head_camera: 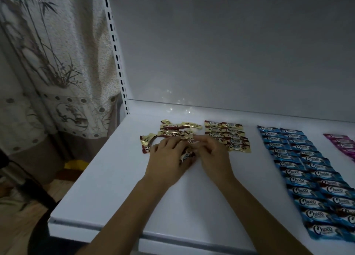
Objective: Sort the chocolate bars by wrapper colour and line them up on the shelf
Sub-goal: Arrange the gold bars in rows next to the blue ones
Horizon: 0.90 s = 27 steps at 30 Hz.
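Note:
On the white shelf [119, 187], a loose heap of gold-and-brown chocolate bars [178, 129] lies at the back left. Right of it, gold bars [228, 134] sit in two neat columns. Blue bars [307, 170] form two long columns at the right, and pink bars [343, 144] show at the far right edge. My left hand [169, 158] is curled around a gold bar [187, 156] under its fingers. My right hand [213, 153] pinches a gold bar's end at the heap's front edge, touching the left hand.
The shelf's white back panel [230, 53] rises behind the bars, with a slotted upright [117, 59] at its left. A patterned curtain [53, 72] hangs beyond the shelf's left side. The shelf's front lip [115, 229] runs below my forearms.

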Each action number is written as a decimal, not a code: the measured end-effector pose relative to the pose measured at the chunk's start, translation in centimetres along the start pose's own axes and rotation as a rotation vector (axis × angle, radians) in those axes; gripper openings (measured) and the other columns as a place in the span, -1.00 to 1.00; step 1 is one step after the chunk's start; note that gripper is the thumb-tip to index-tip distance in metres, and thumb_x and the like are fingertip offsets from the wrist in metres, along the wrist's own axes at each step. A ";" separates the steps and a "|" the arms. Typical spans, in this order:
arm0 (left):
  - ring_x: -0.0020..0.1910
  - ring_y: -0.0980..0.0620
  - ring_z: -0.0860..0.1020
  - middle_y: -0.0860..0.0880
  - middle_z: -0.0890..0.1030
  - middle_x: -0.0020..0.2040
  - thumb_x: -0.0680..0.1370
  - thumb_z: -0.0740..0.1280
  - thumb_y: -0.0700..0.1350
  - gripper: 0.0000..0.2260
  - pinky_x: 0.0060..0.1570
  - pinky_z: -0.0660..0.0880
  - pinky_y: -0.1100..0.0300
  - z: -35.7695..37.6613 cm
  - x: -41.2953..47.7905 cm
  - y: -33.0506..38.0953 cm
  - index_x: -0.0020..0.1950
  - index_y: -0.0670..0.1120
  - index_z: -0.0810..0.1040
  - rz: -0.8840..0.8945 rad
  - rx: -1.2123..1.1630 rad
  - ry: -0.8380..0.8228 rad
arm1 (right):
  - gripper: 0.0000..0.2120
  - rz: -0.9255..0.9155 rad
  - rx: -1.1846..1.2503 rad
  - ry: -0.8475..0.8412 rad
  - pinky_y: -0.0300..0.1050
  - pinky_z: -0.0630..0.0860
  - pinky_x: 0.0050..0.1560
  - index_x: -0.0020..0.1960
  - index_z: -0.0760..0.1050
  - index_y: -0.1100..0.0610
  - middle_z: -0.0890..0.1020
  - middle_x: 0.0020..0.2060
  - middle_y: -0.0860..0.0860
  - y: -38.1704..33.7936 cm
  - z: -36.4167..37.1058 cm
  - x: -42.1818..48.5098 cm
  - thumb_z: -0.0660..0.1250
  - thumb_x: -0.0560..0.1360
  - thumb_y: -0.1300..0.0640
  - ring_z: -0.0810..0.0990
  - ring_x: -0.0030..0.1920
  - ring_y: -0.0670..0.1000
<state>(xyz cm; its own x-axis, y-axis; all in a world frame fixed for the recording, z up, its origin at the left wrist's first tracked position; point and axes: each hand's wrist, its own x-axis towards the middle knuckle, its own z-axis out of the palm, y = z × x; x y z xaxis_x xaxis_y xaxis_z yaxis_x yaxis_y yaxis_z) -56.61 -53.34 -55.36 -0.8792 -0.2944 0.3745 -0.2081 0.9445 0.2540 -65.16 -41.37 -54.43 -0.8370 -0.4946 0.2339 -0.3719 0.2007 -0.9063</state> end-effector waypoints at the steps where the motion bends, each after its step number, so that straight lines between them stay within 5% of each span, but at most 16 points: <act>1: 0.35 -0.03 0.35 0.10 0.43 0.35 0.51 0.14 0.31 -0.52 0.24 0.29 -0.02 -0.2 0.3 -0.1 0.35 0.13 0.44 -0.013 0.029 -0.020 | -0.77 0.009 0.052 0.021 -0.01 0.56 0.04 0.05 0.57 0.05 0.66 -0.02 0.02 0.1 -0.1 0.0 0.24 0.52 0.29 0.63 -0.02 0.00; 4: 0.28 -0.08 0.39 0.07 0.47 0.29 0.50 0.24 0.29 -0.56 0.20 0.35 -0.02 -0.7 1.5 -0.9 0.32 0.16 0.47 -0.029 0.100 -0.046 | -0.82 0.010 0.127 0.043 -0.15 0.52 -0.14 -0.07 0.57 0.05 0.67 -0.13 0.05 0.0 -0.4 -0.1 0.26 0.51 0.29 0.64 -0.14 0.02; 7: 0.02 -0.12 0.53 0.01 0.60 0.04 0.49 0.21 0.23 -0.62 -0.09 0.49 0.04 -0.3 1.7 -1.2 0.15 0.08 0.61 0.026 0.122 0.102 | -0.79 -0.006 0.140 0.046 -0.25 0.50 -0.21 -0.11 0.56 0.02 0.66 -0.15 0.01 -0.2 -0.4 -0.2 0.25 0.53 0.29 0.63 -0.23 -0.06; 12: -0.19 -0.06 0.59 0.03 0.64 -0.14 0.54 0.19 0.09 -0.73 -0.38 0.39 0.22 -0.5 1.3 -1.0 0.04 0.02 0.63 0.032 0.117 0.314 | -0.72 -0.057 0.080 0.001 -0.03 0.57 -0.03 -0.11 0.52 -0.10 0.64 -0.14 -0.03 -0.1 0.0 -0.4 0.27 0.51 0.29 0.63 -0.12 0.03; 17: -0.18 -0.13 0.59 -0.03 0.63 -0.10 0.57 0.28 0.00 -0.80 -0.35 0.34 0.19 -1.0 1.1 -0.7 0.12 -0.04 0.58 -0.091 0.071 0.336 | -0.77 -0.060 0.044 0.003 0.00 0.58 -0.02 -0.07 0.53 -0.04 0.64 -0.14 -0.03 0.0 0.1 -0.4 0.28 0.51 0.29 0.63 -0.11 0.00; 23: -0.20 -0.17 0.60 -0.08 0.61 0.01 0.59 0.28 -0.06 -0.79 -0.33 0.43 0.13 -1.3 1.0 -0.7 0.20 -0.06 0.55 -0.059 -0.037 0.307 | -0.84 -0.100 -0.039 -0.050 -0.42 0.44 -0.14 0.01 0.59 0.05 0.63 -0.14 -0.12 0.0 0.0 -0.6 0.31 0.52 0.25 0.59 -0.10 -0.15; 27: -0.28 -0.14 0.60 -0.07 0.63 -0.18 0.49 0.44 -0.10 -0.86 -0.39 0.39 0.21 -0.6 1.3 -0.8 0.02 -0.09 0.61 0.039 0.035 0.278 | -0.76 -0.108 -0.045 -0.107 -0.38 0.48 -0.09 0.01 0.57 0.00 0.62 -0.12 -0.18 -0.2 -0.2 -0.7 0.27 0.53 0.31 0.60 -0.04 -0.18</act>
<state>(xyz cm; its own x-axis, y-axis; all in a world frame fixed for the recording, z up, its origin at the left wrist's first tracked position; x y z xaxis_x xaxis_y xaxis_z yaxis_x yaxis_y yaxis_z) -57.32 -54.51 -54.55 -0.7363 -0.2816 0.6153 -0.1949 0.9590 0.2056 -64.56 -40.95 -54.31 -0.7444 -0.6025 0.2880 -0.4772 0.1783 -0.8605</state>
